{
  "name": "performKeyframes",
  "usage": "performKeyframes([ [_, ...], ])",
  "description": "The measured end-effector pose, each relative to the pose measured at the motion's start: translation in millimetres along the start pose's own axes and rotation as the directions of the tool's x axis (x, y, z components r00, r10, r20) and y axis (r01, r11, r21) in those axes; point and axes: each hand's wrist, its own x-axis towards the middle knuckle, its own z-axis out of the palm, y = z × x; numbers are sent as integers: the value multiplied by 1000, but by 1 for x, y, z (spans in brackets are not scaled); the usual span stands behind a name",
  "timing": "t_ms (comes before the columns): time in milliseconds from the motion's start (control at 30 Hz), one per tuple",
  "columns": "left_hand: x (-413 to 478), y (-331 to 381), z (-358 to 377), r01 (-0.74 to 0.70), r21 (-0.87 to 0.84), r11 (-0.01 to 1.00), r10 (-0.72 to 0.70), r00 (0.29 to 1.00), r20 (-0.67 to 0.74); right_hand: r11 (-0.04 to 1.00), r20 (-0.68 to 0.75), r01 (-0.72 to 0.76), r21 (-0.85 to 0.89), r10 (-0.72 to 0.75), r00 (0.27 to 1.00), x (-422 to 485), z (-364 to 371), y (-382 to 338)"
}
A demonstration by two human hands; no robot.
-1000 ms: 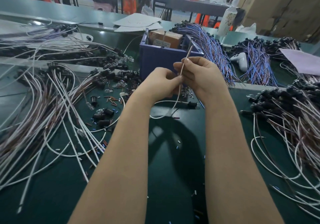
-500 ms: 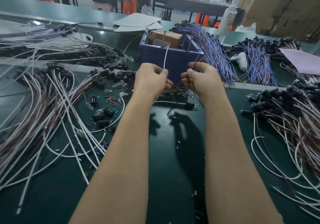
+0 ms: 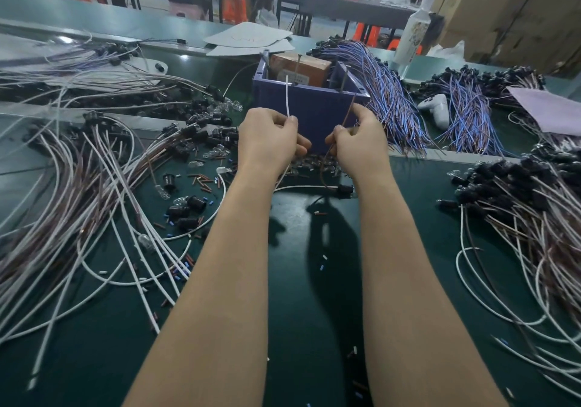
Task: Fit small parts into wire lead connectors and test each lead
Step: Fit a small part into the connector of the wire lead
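While left hand (image 3: 267, 142) pinches white wire (image 3: 287, 95) standing upright, right hand (image 3: 361, 144) pinches brown wire (image 3: 349, 110), tip leaning right

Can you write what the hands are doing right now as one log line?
left hand: pinches white wire | right hand: pinches brown wire | black connector: lying on table | purple box: behind hands

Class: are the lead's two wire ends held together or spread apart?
Spread apart: the left hand pinches the white wire, the right hand the brown wire, a gap between them.
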Motion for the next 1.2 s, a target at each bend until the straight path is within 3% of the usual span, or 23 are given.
performKeyframes([
  [333,4,-8,3,17,-3,1000,-16,999,29,999,-53,27,-20,-28,998,-1,-2,2],
  [933,3,-6,3,5,1,1000,-5,998,56,997,28,-16,76,14,1000,5,-14,3],
  [1000,3,-7,3,23,9,1000,-24,999,31,998,75,-59,-20,61,995,4,-20,4],
  [1033,3,-7,1,35,8,999,-35,999,5,984,115,-73,-164,92,989,4,-26,4],
  [1133,5,-5,-6,34,64,997,-25,990,-136,785,309,-57,-617,309,900,-3,-45,5],
  [1200,4,0,-11,-2,180,984,53,958,-280,706,369,-64,-706,444,817,-9,-47,8],
])
